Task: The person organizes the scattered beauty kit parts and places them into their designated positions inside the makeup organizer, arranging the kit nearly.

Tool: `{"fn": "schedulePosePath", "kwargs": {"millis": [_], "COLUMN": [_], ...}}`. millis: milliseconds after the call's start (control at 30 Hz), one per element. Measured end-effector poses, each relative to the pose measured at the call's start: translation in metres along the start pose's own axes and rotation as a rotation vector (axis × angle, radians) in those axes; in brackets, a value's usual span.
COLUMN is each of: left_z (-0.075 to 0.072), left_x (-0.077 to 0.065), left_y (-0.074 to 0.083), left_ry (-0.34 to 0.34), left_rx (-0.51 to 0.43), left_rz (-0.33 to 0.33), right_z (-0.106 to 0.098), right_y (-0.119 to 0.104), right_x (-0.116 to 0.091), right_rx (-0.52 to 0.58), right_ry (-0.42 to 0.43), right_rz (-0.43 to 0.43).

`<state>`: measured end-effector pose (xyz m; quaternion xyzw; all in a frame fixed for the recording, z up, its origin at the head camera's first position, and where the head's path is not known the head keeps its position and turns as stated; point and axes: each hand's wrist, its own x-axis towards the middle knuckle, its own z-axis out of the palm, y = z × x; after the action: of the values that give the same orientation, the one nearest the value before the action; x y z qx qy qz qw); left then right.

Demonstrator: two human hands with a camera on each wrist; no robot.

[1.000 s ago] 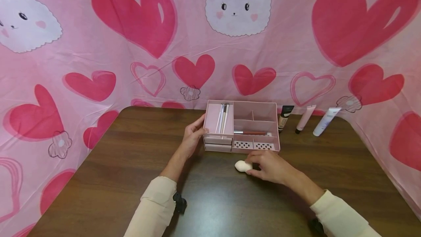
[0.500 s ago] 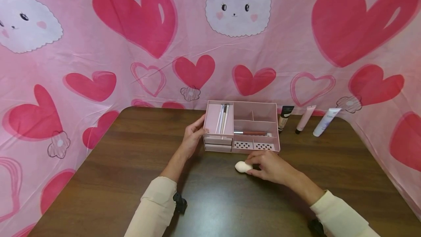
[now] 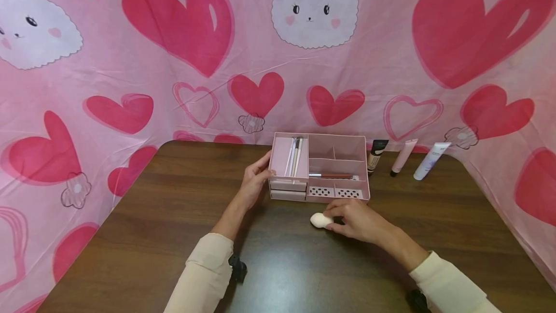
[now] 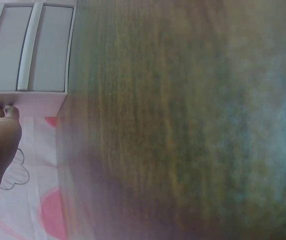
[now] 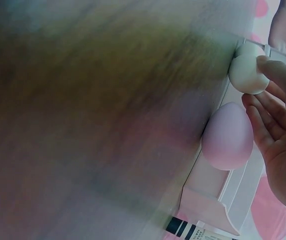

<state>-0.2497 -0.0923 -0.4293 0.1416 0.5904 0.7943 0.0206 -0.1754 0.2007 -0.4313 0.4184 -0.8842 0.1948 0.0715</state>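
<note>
A pink makeup organizer stands at the back middle of the table, with two drawers at its left. My left hand grips its left side, thumb over the front corner; fingertips meet the side wall in the left wrist view. My right hand pinches a white makeup sponge between thumb and fingers, just in front of the organizer. A pink egg-shaped makeup sponge shows beside that hand in the right wrist view; the hand hides it in the head view.
Several slim brushes lie on the organizer's top left. A brown-handled brush lies in a middle compartment. To the right stand a black-capped tube, a pink tube and a white tube. A pink heart-print cloth hangs behind.
</note>
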Motion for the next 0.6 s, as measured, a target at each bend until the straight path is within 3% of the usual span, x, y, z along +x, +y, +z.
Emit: {"fn": "schedulePosePath", "kwargs": {"millis": [333,600], "left_z": [0.0,0.001], "left_x": [0.0,0.0], "left_y": [-0.001,0.0], "left_ry": [0.0,0.001], "left_rx": [-0.006,-0.015], "left_rz": [0.008,0.004], "right_z": [-0.004,-0.014], "right_y": [-0.001,0.003], "right_x": [0.001,0.008], "right_rx": [0.044,0.01], "right_ry": [0.003,0.108], "right_rz": [0.026,-0.009]}}
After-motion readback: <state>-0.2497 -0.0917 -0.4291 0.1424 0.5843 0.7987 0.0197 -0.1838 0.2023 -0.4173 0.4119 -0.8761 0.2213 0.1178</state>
